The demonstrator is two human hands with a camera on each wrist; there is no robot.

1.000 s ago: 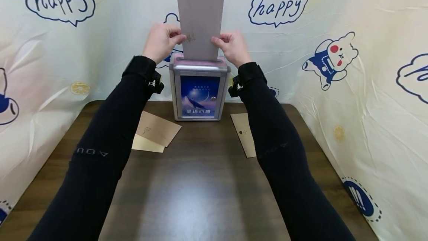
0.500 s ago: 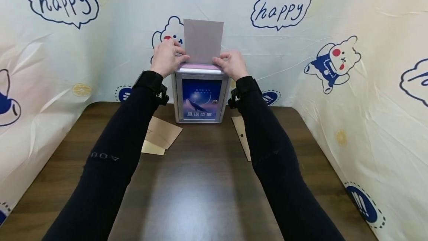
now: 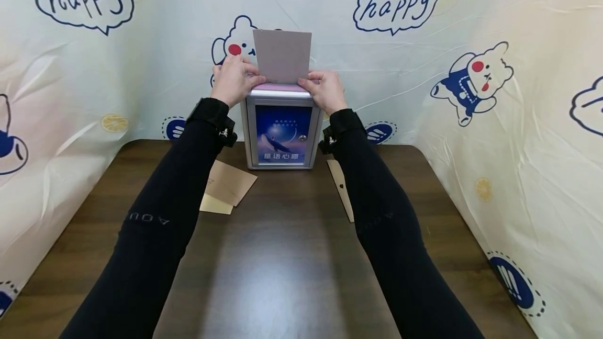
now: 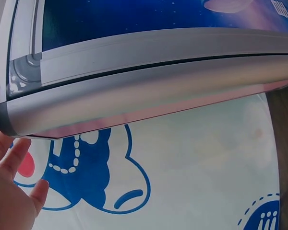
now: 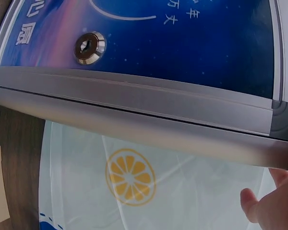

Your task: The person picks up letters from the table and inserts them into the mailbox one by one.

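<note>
A silver letter box (image 3: 280,130) with a blue poster front stands at the back middle of the dark wooden table (image 3: 282,255). A grey-pink envelope (image 3: 282,55) stands upright in the slot on its top, about half of it showing. My left hand (image 3: 234,80) pinches the envelope's lower left edge and my right hand (image 3: 324,88) pinches its lower right edge, both resting at the box top. The left wrist view shows the box's silver edge (image 4: 144,86); the right wrist view shows its front with a keyhole (image 5: 90,47).
Two brown envelopes (image 3: 228,187) lie overlapped on the table left of the box. Another brown envelope (image 3: 343,190) lies to its right, partly under my right sleeve. A cartoon-printed cloth (image 3: 494,93) hangs behind and along both sides of the table.
Both hands have moved down with the envelope, which has slid deeper into the slot. Since half a second ago it has hardly sunk further.
</note>
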